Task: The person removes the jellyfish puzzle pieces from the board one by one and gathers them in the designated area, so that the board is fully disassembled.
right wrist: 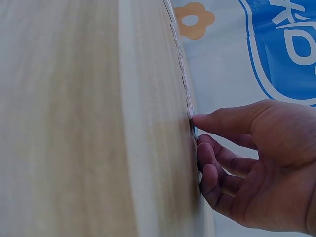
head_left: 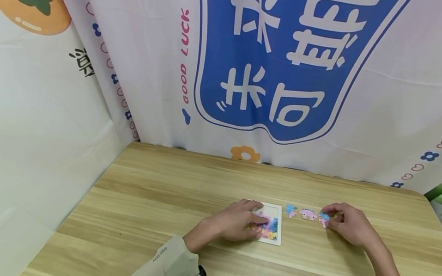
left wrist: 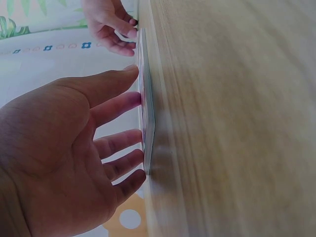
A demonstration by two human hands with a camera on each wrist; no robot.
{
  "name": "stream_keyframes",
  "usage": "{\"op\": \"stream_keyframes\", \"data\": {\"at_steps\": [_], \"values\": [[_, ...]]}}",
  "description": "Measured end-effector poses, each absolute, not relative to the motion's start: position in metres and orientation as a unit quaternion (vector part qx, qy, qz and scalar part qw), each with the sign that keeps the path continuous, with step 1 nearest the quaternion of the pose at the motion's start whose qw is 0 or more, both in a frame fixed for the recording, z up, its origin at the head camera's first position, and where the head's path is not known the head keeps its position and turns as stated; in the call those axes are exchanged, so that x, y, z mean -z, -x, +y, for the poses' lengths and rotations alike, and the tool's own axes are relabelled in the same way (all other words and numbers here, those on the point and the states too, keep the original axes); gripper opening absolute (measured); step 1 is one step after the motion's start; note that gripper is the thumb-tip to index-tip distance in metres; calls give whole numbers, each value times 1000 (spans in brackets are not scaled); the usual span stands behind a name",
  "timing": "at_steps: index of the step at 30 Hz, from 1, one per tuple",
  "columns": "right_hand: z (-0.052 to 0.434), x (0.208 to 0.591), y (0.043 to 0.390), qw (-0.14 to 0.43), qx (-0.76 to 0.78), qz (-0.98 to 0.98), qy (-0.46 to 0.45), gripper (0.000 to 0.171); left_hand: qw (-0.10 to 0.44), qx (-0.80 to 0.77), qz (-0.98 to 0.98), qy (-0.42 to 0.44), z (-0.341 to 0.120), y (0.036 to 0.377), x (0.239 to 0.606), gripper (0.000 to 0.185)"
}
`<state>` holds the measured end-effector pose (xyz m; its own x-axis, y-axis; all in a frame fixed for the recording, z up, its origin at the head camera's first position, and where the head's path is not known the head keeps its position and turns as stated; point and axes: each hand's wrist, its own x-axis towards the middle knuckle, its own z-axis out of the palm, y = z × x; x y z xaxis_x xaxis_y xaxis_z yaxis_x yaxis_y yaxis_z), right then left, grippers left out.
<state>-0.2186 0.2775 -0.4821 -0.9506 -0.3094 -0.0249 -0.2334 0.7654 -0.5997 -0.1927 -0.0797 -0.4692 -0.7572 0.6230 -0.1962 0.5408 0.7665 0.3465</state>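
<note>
My left hand (head_left: pixel 237 220) rests its fingertips on a white-framed jigsaw puzzle (head_left: pixel 271 241), covering its left part. The lower part of the puzzle shows a colourful picture; the upper part is plain white. In the left wrist view, the fingers of the left hand (left wrist: pixel 64 143) are spread and fairly straight along the thin puzzle board (left wrist: pixel 147 108). To the right, my right hand (head_left: pixel 351 224) pinches a blue and pink jigsaw piece (head_left: pixel 323 219) with thumb and index finger, low at the tabletop. The other fingers of the right hand (right wrist: pixel 256 173) are curled.
Two loose jigsaw pieces lie in a row between the board and my right hand: a blue and pink piece (head_left: pixel 290 211) and a pink piece (head_left: pixel 308 214). All lie on a wooden table (head_left: pixel 155 190), with a printed curtain (head_left: pixel 161 79) hanging behind its far edge.
</note>
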Motion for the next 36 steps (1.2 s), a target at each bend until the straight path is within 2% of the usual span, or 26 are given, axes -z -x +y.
{"op": "stream_keyframes", "data": {"at_steps": [25,36], "values": [[276,480,218,50,307,939,147,25,160,-130,927,-314,-79,192,468,54],[225,470,222,49,329,925,184,22,152,-145,926,-313,-96,187,454,51]]}}
